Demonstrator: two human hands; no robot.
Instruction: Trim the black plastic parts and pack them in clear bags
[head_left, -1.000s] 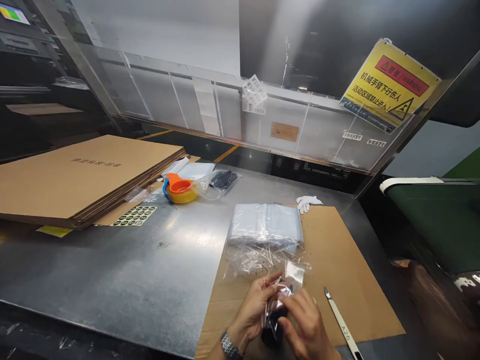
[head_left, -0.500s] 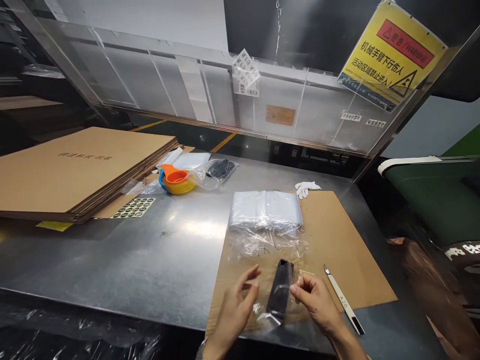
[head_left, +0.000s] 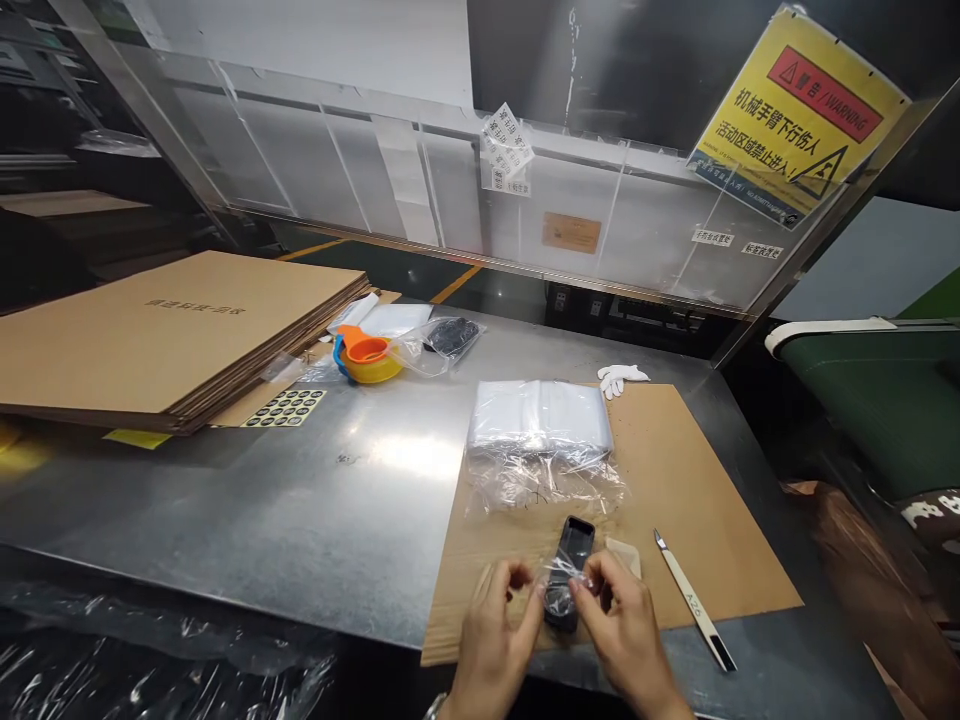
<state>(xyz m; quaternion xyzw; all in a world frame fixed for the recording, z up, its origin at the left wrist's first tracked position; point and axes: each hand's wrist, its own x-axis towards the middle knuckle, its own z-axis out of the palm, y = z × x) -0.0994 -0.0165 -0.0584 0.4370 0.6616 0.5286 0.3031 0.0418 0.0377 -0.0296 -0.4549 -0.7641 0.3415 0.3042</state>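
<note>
A long black part (head_left: 576, 540) with a hollow upper end lies on the brown cardboard sheet in front of me. Clear plastic film (head_left: 561, 570) is bunched across its middle and lower end. My left hand (head_left: 499, 625) is at the part's left side, thumb and fingers pinched on the film's edge. From the right, my right hand (head_left: 621, 615) pinches the same film, its thumb over the part. Just beyond the right fingers lies a small beige piece (head_left: 624, 556), partly hidden. A white-handled craft knife (head_left: 694, 598) rests to the right of that hand.
A stack of clear plastic bags (head_left: 540, 415) lies on the cardboard sheet (head_left: 697, 500). Behind it is a white glove (head_left: 622, 378). Flat cardboard (head_left: 187, 340), a sticker sheet (head_left: 285, 408), an orange-and-yellow tape roll (head_left: 371, 362) and a bagged black item (head_left: 454, 337) are left.
My left hand has moved right to the black part and its fingers have closed on the film. The film is now bunched lower, leaving the part's upper end bare. The view has shifted slightly.
</note>
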